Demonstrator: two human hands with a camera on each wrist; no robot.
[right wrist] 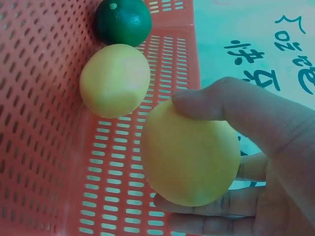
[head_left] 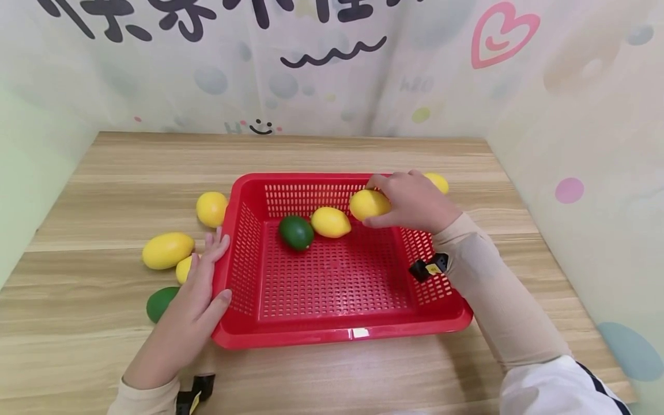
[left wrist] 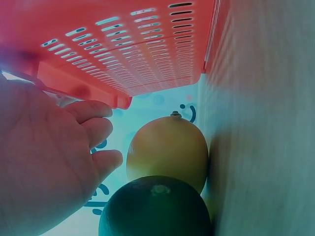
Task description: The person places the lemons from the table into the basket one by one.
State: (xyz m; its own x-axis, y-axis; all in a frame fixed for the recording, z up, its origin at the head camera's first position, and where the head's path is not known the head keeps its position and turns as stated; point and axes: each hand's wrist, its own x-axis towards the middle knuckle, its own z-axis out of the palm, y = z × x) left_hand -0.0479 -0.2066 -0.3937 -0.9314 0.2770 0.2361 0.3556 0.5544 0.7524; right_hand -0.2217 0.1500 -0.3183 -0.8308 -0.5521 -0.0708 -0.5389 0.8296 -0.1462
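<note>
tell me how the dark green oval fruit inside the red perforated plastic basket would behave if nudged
The dark green oval fruit would probably roll, given its rounded sides. Its glossy skin looks smooth, so it may feel slippery. Pushed right, it would likely bump the yellow lemon-shaped fruit beside it.

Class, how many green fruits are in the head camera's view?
2: one green fruit inside the red basket; a second green fruit on the table, partly behind the left hand. Others may be hidden.
</note>
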